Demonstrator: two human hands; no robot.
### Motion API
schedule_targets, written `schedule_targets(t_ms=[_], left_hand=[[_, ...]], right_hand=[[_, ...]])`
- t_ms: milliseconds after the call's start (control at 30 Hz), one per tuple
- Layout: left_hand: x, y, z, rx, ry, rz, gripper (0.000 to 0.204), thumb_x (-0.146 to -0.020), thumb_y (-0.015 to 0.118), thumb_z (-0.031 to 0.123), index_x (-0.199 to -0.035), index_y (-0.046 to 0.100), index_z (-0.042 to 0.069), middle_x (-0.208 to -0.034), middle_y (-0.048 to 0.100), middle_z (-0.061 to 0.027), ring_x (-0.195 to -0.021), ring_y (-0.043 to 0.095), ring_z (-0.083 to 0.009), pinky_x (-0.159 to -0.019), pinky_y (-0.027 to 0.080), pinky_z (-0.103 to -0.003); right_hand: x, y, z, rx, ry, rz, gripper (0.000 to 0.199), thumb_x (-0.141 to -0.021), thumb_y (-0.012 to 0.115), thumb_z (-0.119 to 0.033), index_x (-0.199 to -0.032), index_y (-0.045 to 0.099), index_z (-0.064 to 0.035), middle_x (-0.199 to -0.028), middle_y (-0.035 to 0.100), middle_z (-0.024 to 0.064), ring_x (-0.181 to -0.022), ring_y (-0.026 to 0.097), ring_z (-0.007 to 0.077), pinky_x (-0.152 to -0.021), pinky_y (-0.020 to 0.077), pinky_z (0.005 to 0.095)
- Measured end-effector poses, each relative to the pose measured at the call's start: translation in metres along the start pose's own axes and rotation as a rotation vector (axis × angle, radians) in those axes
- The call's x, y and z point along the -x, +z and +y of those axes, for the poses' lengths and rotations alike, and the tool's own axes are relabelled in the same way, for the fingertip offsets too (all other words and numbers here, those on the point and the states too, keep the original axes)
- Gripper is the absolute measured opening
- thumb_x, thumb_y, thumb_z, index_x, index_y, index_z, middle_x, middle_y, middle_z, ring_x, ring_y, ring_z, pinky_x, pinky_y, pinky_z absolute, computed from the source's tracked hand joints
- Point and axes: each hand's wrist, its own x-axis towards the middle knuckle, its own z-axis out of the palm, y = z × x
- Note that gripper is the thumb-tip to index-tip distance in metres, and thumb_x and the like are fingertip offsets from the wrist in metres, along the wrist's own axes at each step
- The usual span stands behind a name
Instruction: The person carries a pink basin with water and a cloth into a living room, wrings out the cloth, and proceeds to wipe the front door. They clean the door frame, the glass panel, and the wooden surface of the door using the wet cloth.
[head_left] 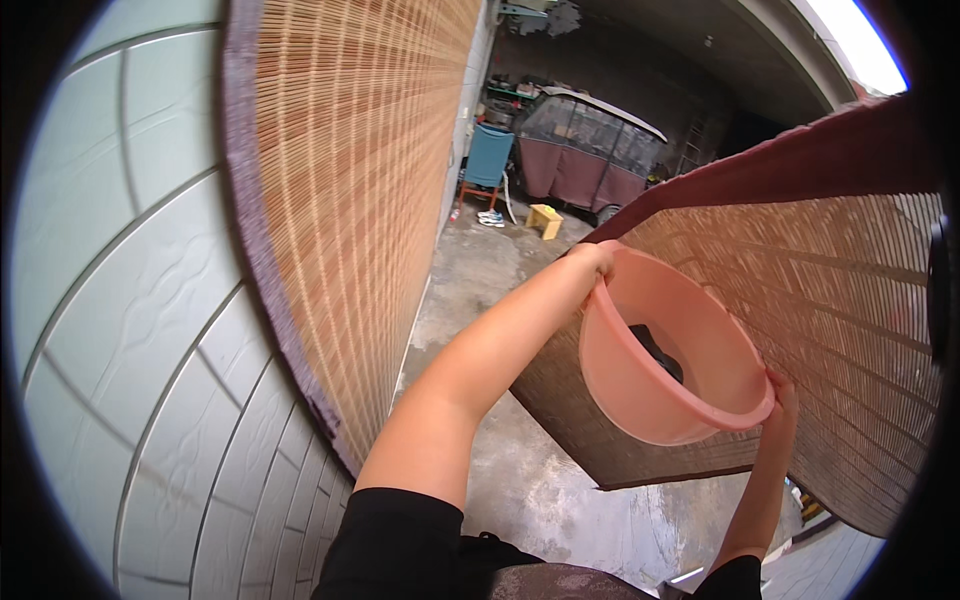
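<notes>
A pink plastic basin (640,395) is held up in front of me, tilted so that I see into it. Inside lies a small black item (657,352) whose kind I cannot make out. My left hand (602,260) is closed on the basin's far left rim, with the arm stretched forward. At the right end, my right hand (782,390) grips the rim, its fingers partly hidden by the basin. Right behind the basin hangs a slatted bamboo curtain (850,290) with a dark red cloth border; I cannot tell whether they touch.
Another bamboo curtain (350,150) with a purple edge hangs at the left, against a pale tiled wall (150,330). Ahead on the concrete floor (475,270) stand a blue chair (486,157), a small yellow stool (544,220), a pair of shoes (490,218) and a covered vehicle (580,150).
</notes>
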Motion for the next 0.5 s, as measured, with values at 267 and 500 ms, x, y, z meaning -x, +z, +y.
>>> schedule_targets(t_ms=[267,500], left_hand=[[-0.148,0.008,0.038,0.005,0.022,-0.326,0.036,-0.052,0.048,-0.014,-0.086,0.056,-0.005,-0.076,0.055,-0.0249,-0.066,0.06,-0.038,-0.054,0.049,-0.046],[-0.259,0.004,0.015,0.019,-0.194,-0.395,0.035,-0.047,0.048,-0.014,-0.079,0.056,-0.003,-0.073,0.054,-0.0228,-0.065,0.058,-0.0367,-0.054,0.049,-0.044]], right_hand=[[-0.007,0.03,0.015,-0.005,-0.293,0.25,0.015,-0.077,0.052,0.001,-0.091,0.052,-0.0029,-0.094,0.059,0.0126,-0.085,0.059,0.0238,-0.077,0.0491,0.0312],[-0.034,0.106,0.106,-0.123,-0.425,0.439,0.029,-0.073,0.055,0.002,-0.102,0.055,-0.0027,-0.096,0.058,0.0096,-0.091,0.057,0.0225,-0.081,0.0472,0.0322]])
